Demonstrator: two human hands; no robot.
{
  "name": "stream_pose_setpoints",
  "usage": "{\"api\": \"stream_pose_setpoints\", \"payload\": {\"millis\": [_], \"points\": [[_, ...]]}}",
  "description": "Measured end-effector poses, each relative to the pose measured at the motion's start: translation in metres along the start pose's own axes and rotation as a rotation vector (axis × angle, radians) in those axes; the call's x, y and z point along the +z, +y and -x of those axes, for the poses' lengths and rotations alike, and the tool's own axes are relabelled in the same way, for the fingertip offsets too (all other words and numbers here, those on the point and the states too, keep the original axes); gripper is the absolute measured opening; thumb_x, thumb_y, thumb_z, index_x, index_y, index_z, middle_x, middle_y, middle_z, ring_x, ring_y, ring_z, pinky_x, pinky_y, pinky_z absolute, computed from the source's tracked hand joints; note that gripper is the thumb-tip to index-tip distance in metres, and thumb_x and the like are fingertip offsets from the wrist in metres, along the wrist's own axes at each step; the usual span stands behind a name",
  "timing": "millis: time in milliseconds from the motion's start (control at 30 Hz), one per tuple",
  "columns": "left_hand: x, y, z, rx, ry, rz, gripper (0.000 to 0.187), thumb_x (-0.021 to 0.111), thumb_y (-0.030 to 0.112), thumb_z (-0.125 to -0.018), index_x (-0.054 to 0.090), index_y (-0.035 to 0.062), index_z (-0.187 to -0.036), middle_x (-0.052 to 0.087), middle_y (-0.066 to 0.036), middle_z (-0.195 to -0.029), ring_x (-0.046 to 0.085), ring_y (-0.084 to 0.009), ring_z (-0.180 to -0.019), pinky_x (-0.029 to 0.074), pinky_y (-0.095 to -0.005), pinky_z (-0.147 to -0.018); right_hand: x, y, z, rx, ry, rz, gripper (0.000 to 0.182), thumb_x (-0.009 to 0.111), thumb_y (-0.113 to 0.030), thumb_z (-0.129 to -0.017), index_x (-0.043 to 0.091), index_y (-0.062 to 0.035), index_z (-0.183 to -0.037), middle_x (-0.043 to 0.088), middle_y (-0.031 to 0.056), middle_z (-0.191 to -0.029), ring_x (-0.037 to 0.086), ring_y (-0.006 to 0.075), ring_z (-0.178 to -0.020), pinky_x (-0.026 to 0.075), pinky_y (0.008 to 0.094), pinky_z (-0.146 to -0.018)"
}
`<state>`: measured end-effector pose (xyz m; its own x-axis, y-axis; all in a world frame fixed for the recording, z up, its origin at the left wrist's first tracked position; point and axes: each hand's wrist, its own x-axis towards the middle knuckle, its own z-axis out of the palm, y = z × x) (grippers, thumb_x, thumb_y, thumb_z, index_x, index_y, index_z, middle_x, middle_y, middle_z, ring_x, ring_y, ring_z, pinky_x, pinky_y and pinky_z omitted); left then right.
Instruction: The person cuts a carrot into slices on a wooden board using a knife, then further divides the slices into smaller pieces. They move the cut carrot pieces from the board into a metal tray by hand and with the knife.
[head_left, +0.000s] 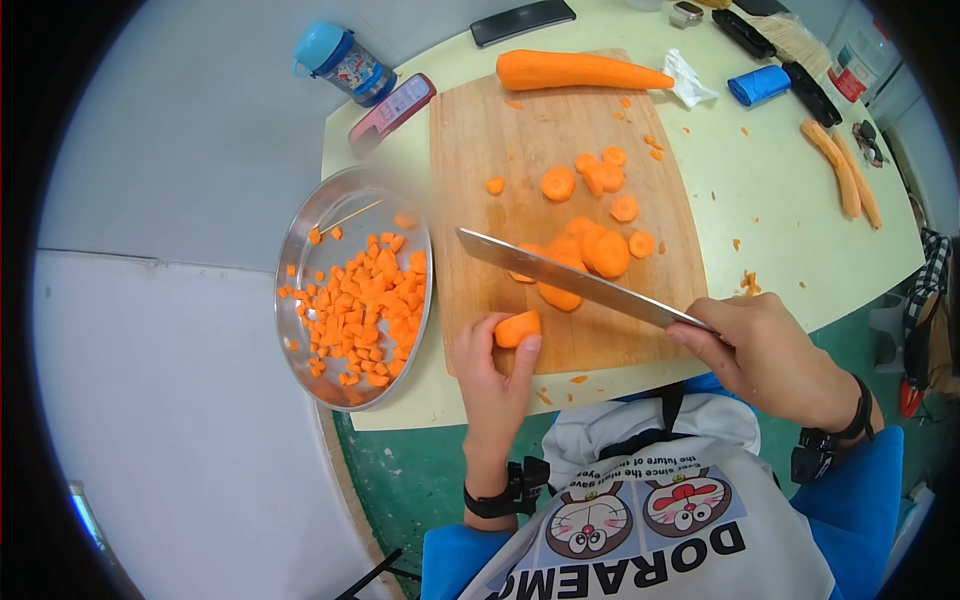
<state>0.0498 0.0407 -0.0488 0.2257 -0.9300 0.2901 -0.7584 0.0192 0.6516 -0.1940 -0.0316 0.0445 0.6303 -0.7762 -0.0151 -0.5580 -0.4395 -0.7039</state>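
Lower centre: carrot chunk (518,329) is clamped by left fingers (482,336), apparently for steadiness; knife (585,284) is gripped by right fingers (706,346) at its lower-right end, presumably for control.

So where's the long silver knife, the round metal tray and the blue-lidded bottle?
Long silver knife (585,285): head view, middle of the blade.
Round metal tray (290,246): head view, left inner wall.
Blue-lidded bottle (357,72): head view, patterned side.

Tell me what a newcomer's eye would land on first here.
Probably the broad knife, gripped in the right hand above carrot slices on the wooden board. Next, the round metal tray of diced carrot left of the board, then the large carrot across the board's far end.
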Motion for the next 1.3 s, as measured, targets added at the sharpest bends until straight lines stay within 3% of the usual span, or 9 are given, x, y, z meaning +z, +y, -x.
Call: {"api": "stream_pose_setpoints", "payload": {"millis": [233,433,500,633,800,1033,1200,1267,1300], "points": [[-0.016,0.007,-0.014,-0.111,-0.098,0.186,0.032,0.065,0.012,-0.079,0.054,0.0005,-0.106,0.053,-0.008,-0.097,0.051,-0.0190,-0.090,0.041,-0.0267,-0.079,-0.001,0.005,0.006,0.020,0.004,0.005,0.027,0.057,-0.019,-0.087,0.050,-0.0019,-0.067,0.048,0.0161,-0.051,0.052,0.0336,-0.048,0.041,0.0393,-0.045],[-0.016,0.001,-0.008,0.037,-0.171,0.114,0.039,0.073,0.013,-0.071,0.056,0.0026,-0.105,0.055,-0.008,-0.098,0.051,-0.0181,-0.088,0.042,-0.0271,-0.073,0.000,0.008,0.013,0.022,0.046,0.005,0.028,0.057,-0.020,-0.086,0.050,-0.0017,-0.067,0.047,0.0161,-0.050,0.052,0.0346,-0.048,0.041,0.0398,-0.046],[-0.013,0.000,-0.004,0.127,-0.155,0.025,0.043,0.076,0.013,-0.067,0.056,0.0022,-0.104,0.056,-0.007,-0.100,0.052,-0.0178,-0.087,0.042,-0.0277,-0.071,-0.001,0.008,0.014,0.038,0.037,0.006,0.028,0.057,-0.020,-0.086,0.050,-0.0017,-0.067,0.047,0.0161,-0.050,0.052,0.0347,-0.048,0.041,0.0399,-0.046],[0.001,0.008,0.001,0.023,-0.004,0.078,0.047,0.078,0.013,-0.065,0.056,0.0034,-0.105,0.057,-0.007,-0.101,0.053,-0.0180,-0.088,0.041,-0.0277,-0.070,-0.001,0.007,0.016,0.051,0.041,0.022,0.027,0.057,-0.020,-0.086,0.050,-0.0019,-0.067,0.048,0.0158,-0.050,0.052,0.0346,-0.048,0.041,0.0399,-0.046],[0.002,0.018,0.002,-0.030,-0.030,0.084,0.070,0.079,0.011,-0.062,0.044,-0.0017,-0.121,0.054,-0.013,-0.103,0.054,-0.0237,-0.090,0.045,-0.0329,-0.079,-0.001,0.007,0.020,0.032,-0.011,0.052,0.027,0.057,-0.020,-0.086,0.049,-0.0024,-0.068,0.049,0.0141,-0.052,0.053,0.0330,-0.049,0.042,0.0395,-0.046],[0.002,0.002,0.009,-0.077,0.020,0.217,0.086,0.083,0.014,-0.058,0.036,-0.0005,-0.129,0.053,-0.011,-0.107,0.053,-0.0221,-0.093,0.044,-0.0327,-0.079,0.004,0.001,0.016,-0.054,-0.054,0.171,0.022,0.058,-0.018,-0.085,0.050,-0.0039,-0.070,0.052,0.0116,-0.055,0.054,0.0304,-0.050,0.043,0.0376,-0.045],[-0.028,-0.011,0.003,0.019,0.364,0.294,0.085,0.076,0.040,-0.068,0.035,-0.0018,-0.129,0.050,-0.012,-0.114,0.051,-0.0207,-0.101,0.040,-0.0317,-0.081,0.003,-0.009,0.014,-0.125,-0.080,0.299,0.014,0.059,-0.015,-0.082,0.052,-0.0060,-0.076,0.051,0.0094,-0.058,0.054,0.0290,-0.050,0.044,0.0365,-0.045],[-0.041,-0.007,-0.005,0.102,0.568,0.625,0.074,0.052,0.055,-0.083,0.037,-0.0031,-0.125,0.050,-0.013,-0.113,0.049,-0.0198,-0.103,0.037,-0.0325,-0.088,0.004,-0.014,0.013,-0.154,-0.106,0.334,0.012,0.060,-0.014,-0.081,0.052,-0.0069,-0.077,0.051,0.0086,-0.059,0.054,0.0284,-0.051,0.044,0.0362,-0.045],[-0.042,-0.001,-0.008,0.079,0.601,0.633,0.074,0.052,0.055,-0.083,0.037,-0.0031,-0.125,0.050,-0.013,-0.113,0.049,-0.0198,-0.103,0.037,-0.0325,-0.088,0.005,-0.017,0.011,-0.161,-0.112,0.340,0.011,0.060,-0.013,-0.081,0.052,-0.0073,-0.078,0.051,0.0082,-0.060,0.054,0.0281,-0.051,0.044,0.0359,-0.045]]}}
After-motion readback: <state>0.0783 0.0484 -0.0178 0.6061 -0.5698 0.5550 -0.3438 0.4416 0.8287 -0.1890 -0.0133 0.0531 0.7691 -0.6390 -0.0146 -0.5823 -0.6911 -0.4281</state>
